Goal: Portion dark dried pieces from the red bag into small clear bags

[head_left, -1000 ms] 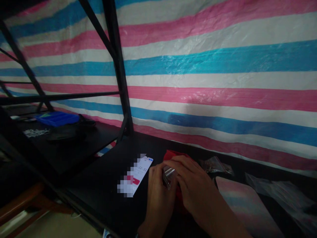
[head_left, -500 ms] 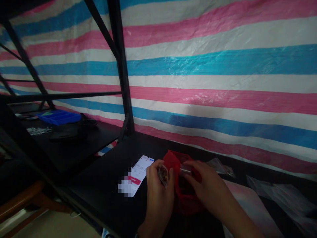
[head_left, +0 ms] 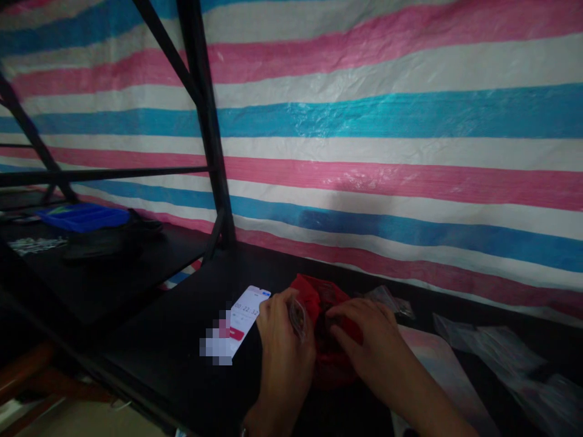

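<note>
My left hand [head_left: 282,352] pinches a small clear plastic bag [head_left: 298,315] with dark bits inside, held upright at the left edge of a red container [head_left: 328,358] on the black table [head_left: 182,340]. My right hand [head_left: 368,346] rests on top of the red container with its fingers curled down into it; whether it holds anything there is hidden. A lit phone [head_left: 243,318] showing a timer lies flat just left of my left hand.
Clear plastic bags [head_left: 492,355] and a small filled bag [head_left: 392,301] lie to the right and behind. A glossy sheet [head_left: 437,370] sits under my right forearm. A black frame post [head_left: 209,139] rises at left; a blue tray [head_left: 82,216] sits on the neighbouring table.
My right hand let go of the small bag and moved down onto the red container. The left hand kept the bag. The view shifted slightly to the right.
</note>
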A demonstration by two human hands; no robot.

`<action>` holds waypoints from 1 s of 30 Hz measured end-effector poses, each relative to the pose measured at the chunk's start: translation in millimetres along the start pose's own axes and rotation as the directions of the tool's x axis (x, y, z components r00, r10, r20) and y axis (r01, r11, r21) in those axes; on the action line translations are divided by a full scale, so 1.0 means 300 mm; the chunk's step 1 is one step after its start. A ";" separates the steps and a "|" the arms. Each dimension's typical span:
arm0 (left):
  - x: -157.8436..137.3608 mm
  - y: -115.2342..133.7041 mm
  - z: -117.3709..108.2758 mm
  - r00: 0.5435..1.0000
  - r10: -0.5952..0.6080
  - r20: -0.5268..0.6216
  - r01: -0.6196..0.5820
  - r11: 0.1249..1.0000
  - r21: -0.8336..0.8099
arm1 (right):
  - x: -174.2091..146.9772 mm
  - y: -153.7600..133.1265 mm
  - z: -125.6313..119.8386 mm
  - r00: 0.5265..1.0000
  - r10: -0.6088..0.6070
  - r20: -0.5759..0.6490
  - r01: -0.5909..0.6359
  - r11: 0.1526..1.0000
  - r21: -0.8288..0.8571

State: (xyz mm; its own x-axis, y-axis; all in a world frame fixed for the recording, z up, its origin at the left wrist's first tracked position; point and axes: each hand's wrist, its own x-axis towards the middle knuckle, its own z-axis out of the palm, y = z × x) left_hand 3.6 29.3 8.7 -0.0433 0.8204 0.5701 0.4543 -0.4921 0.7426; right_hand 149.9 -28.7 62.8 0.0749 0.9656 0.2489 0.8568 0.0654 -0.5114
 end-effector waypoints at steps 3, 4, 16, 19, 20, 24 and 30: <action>0.042 0.046 0.013 0.996 0.078 0.043 -0.082 0.991 0.110 | -0.005 0.010 -0.012 1.000 0.017 -0.014 -0.017 1.000 0.016; 0.054 0.062 0.024 0.995 0.075 0.062 -0.082 0.989 0.119 | -0.005 0.016 -0.016 0.999 0.023 -0.024 -0.023 1.000 0.016; 0.082 0.001 0.084 0.960 0.069 0.270 -0.118 0.979 0.166 | -0.044 0.057 -0.037 0.999 0.044 0.016 -0.044 0.999 0.024; 0.069 -0.019 0.081 0.935 0.097 0.341 -0.174 0.963 0.205 | -0.053 0.057 -0.044 0.999 0.046 0.007 -0.046 0.999 0.012; 0.064 -0.019 0.080 0.928 0.106 0.358 -0.191 0.958 0.213 | -0.054 0.057 -0.046 0.999 0.042 -0.002 -0.042 0.999 0.011; 0.050 -0.009 0.071 0.905 0.144 0.401 -0.243 0.947 0.211 | -0.049 0.053 -0.048 0.999 0.022 -0.036 -0.022 1.000 0.014; 0.057 -0.029 0.051 0.898 0.167 0.407 -0.251 0.954 0.162 | -0.028 0.026 -0.048 0.992 -0.027 -0.124 0.036 0.997 0.065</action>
State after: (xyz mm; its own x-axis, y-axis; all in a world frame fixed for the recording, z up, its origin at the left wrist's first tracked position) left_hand 12.4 52.0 6.5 0.3996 0.7729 0.4929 0.5883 -0.6286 0.5087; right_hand 163.4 -40.0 68.5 0.1140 0.9249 0.3628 0.8240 0.1160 -0.5546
